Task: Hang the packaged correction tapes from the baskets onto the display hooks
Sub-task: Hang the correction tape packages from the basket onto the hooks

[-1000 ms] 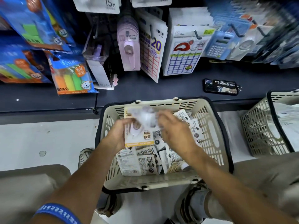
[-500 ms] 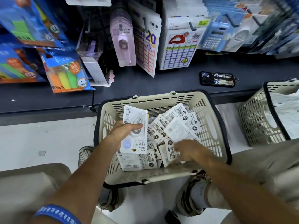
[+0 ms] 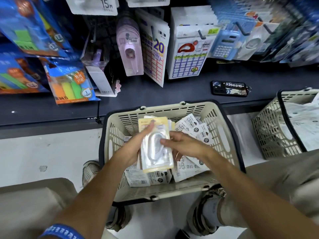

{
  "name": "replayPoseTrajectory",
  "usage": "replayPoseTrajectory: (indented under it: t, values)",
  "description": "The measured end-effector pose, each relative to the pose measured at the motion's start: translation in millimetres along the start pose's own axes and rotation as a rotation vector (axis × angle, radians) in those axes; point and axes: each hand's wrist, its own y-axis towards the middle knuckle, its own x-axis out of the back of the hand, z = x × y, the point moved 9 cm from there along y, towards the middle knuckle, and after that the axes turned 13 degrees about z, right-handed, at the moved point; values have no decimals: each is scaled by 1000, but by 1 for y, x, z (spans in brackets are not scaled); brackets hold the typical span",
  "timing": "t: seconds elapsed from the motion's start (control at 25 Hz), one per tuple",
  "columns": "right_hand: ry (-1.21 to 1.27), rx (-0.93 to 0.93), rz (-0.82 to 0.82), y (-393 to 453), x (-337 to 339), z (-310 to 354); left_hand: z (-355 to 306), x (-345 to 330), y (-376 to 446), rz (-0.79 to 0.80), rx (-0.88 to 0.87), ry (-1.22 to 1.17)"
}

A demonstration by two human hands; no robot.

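A beige basket (image 3: 113, 142) on the floor in front of me holds several white correction tape packets (image 3: 198, 128). Above it my left hand (image 3: 136, 145) grips a small stack of yellow-backed blister packs (image 3: 156, 157), thumb laid across the top card. My right hand (image 3: 183, 145) touches the clear blister of the top pack with thumb and fingers, holding it from the right side. Display hooks (image 3: 201, 34) stick out of the rack above, most loaded with goods. Pink correction tapes (image 3: 130, 49) hang on one hook.
A dark shelf ledge (image 3: 155, 94) runs between rack and basket, with a phone (image 3: 229, 88) lying on it. A second beige basket (image 3: 271, 128) with white packets stands at right. Highlighter packs (image 3: 69, 83) hang at left. My shoes flank the near basket.
My right hand rose from the packets at the basket's front and came onto the stack in my left hand. The top card now shows a clear blister instead of a printed face.
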Motion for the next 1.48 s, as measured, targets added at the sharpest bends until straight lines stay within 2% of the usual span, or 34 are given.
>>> replayPoseTrajectory:
  t: [0.08, 0.16, 0.2, 0.28, 0.36, 0.4, 0.48, 0.52, 0.56, 0.6, 0.64, 0.68, 0.72, 0.8, 0.88, 0.96, 1.04, 1.12, 1.2, 1.28, 1.32, 1.4, 1.48]
  values:
    - [9, -49, -23, 7, -7, -18, 0, 12, -1, -131, -23, 135]
    - [42, -131, -217, -3, 20, -48, 5, 28, -3, -250, -20, 165]
    - [-152, -245, -334, -13, 39, -64, 8, 34, -6, -289, -8, 133]
    - [-626, -522, -360, -27, 52, -92, 12, 43, -12, -353, 21, 106]
    - [-860, -608, -292, -20, 43, -108, 14, 47, -12, -363, 30, 116]
    - [-892, -582, -337, -16, 44, -102, 15, 49, -10, -360, 12, 107]
    - [-803, -424, -545, -20, 57, -72, 13, 49, -9, -356, -7, 115]
    - [-624, -328, -642, -27, 69, -64, 11, 47, -10, -361, -4, 143]
    - [-330, -208, -707, -34, 79, -60, 10, 48, -9, -367, -5, 163]
    - [26, -67, -687, -38, 82, -58, 9, 47, -10, -381, -8, 168]
    - [345, 52, -562, -36, 74, -53, 9, 48, -9, -392, -24, 158]
    - [527, 127, -397, -30, 61, -44, 7, 46, -10, -395, -42, 154]
    - [575, 152, -258, -25, 45, -36, 5, 45, -9, -387, -50, 167]
    - [502, 129, -125, -16, 18, -27, 7, 39, -8, -376, -13, 208]
    - [392, 73, -86, -7, -2, -21, 8, 32, -9, -322, 4, 105]
    - [346, 52, -130, 0, -14, -18, 9, 18, -7, -155, -26, -86]
    - [278, 60, -208, 4, -16, -13, 6, 9, -9, -56, -40, -83]
    - [163, 62, -169, 8, -20, -7, 4, 9, -13, -97, -16, 26]
    - [180, -2, -132, 7, -15, -20, 5, 19, -11, -176, 27, 127]
    - [162, -176, -245, -9, 10, -55, 6, 21, -11, -195, 67, 140]
    - [44, -297, -301, -20, 23, -75, 6, 22, -13, -210, 79, 128]
    - [-239, -496, -251, -33, 28, -100, 4, 22, -14, -235, 92, 145]
    - [-303, -535, -212, -28, 24, -107, 8, 25, -13, -252, 112, 180]
